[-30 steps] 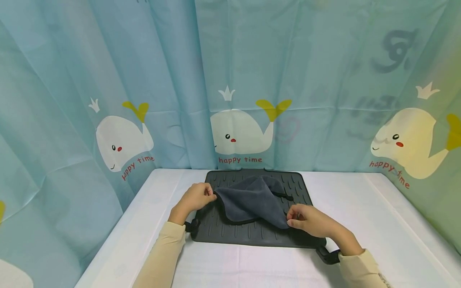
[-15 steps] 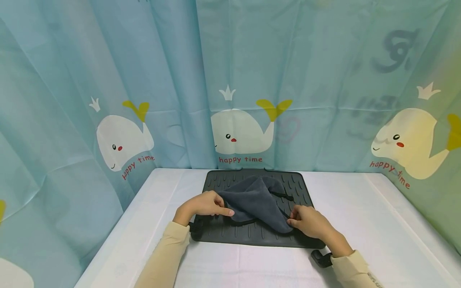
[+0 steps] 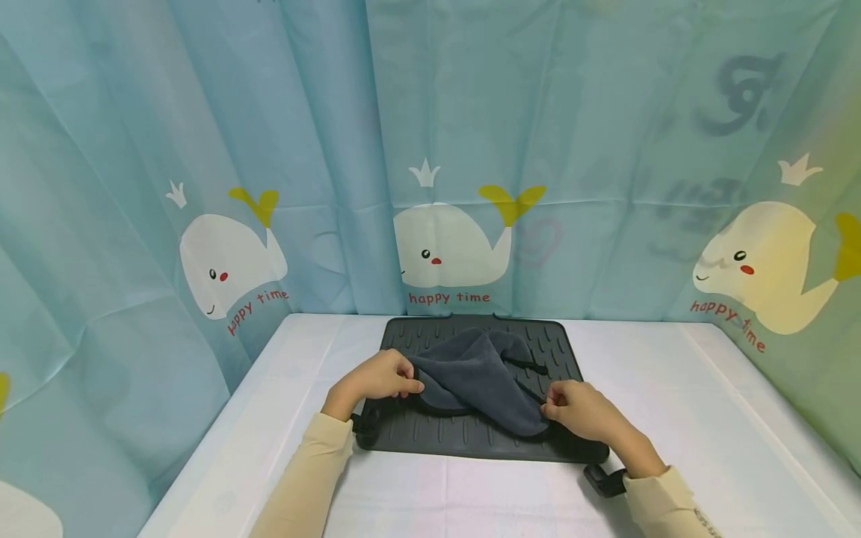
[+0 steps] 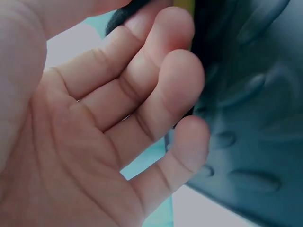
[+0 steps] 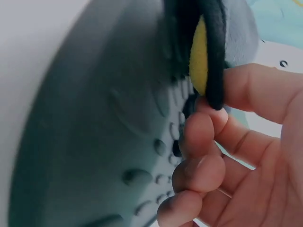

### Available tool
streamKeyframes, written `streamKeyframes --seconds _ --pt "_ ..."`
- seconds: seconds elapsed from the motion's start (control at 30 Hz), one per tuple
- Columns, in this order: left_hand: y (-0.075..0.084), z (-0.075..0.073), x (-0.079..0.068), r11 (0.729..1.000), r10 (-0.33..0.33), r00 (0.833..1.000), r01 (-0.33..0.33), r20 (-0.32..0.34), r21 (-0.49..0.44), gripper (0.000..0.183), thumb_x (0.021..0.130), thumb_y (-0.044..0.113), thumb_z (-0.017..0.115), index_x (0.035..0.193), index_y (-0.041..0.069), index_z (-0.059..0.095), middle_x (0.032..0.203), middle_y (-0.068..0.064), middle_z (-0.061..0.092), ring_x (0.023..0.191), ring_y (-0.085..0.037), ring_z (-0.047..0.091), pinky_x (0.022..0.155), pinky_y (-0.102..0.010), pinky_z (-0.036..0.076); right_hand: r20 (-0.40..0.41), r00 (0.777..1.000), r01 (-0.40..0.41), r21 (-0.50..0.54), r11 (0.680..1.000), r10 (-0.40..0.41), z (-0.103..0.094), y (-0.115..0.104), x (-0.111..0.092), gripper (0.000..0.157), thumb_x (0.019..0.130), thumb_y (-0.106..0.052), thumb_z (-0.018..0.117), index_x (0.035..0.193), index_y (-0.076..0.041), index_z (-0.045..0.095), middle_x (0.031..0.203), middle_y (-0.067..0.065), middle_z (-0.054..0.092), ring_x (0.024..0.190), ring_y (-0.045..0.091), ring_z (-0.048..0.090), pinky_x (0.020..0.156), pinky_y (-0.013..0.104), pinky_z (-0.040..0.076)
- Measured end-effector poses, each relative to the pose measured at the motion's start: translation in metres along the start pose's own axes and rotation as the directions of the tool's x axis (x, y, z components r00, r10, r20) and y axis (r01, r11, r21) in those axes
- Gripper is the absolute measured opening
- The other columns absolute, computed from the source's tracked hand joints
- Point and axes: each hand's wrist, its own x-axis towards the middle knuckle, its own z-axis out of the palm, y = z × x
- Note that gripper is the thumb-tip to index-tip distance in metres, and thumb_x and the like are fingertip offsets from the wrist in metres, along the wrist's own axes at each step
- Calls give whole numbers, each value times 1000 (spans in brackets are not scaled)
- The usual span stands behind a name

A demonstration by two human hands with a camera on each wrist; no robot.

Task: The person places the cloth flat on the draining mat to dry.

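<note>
A crumpled grey-blue cloth (image 3: 471,377) with black edging lies on a dark ribbed mat (image 3: 464,437). My left hand (image 3: 385,375) pinches its left edge between thumb and forefinger; in the left wrist view a dark bit of the cloth shows by the thumb, while the other fingers lie loosely bent. At the opposite side, my right hand (image 3: 584,409) holds the cloth's right edge. The right wrist view shows the black border between thumb and forefinger, with a yellow underside (image 5: 199,56) peeking out. Folds hide much of the underside.
The mat rests on a white-covered table (image 3: 673,403), its far edge near a blue curtain (image 3: 605,149) printed with whales. Black straps (image 3: 605,480) sit at the wrists.
My left hand has come right and toward me, then slightly back up, drawing the cloth's left edge inward. The right hand has shifted slightly, and the cloth's right corner lies a little lower.
</note>
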Motion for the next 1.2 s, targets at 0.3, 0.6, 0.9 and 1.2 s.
streamKeyframes --seconds 0.3,0.6,0.9,1.2 --pt "-7 -15 -9 1000 -9 1000 9 -2 3 31 94 20 72 65 11 65 63 1 60 56 -9 49 55 -26 35 15 1000 7 39 999 -7 -18 5 -3 15 90 -12 66 77 -14 60 66 -7 49 59 8 43 55 25 35" --pt "-6 -26 -18 1000 -13 998 14 59 -23 33 91 17 72 62 4 63 61 0 60 58 -16 53 51 -24 29 121 992 24 103 994 -37 -37 7 -11 13 87 -12 66 76 -13 59 66 -8 46 59 6 41 55 24 33" --pt "-3 -20 -19 990 -142 971 135 190 48 30 87 17 76 61 4 67 58 4 62 56 -10 56 55 -22 39 333 940 25 152 988 -75 -29 9 -13 18 86 -12 72 74 -11 59 66 -8 47 58 7 41 54 24 34" --pt "-7 -17 -18 979 -204 973 199 107 52 36 94 32 73 70 4 73 62 -2 64 58 -12 59 57 -26 46 316 946 33 110 993 -67 -23 10 -9 24 93 -23 73 74 -12 63 64 -8 50 58 7 44 53 24 36"
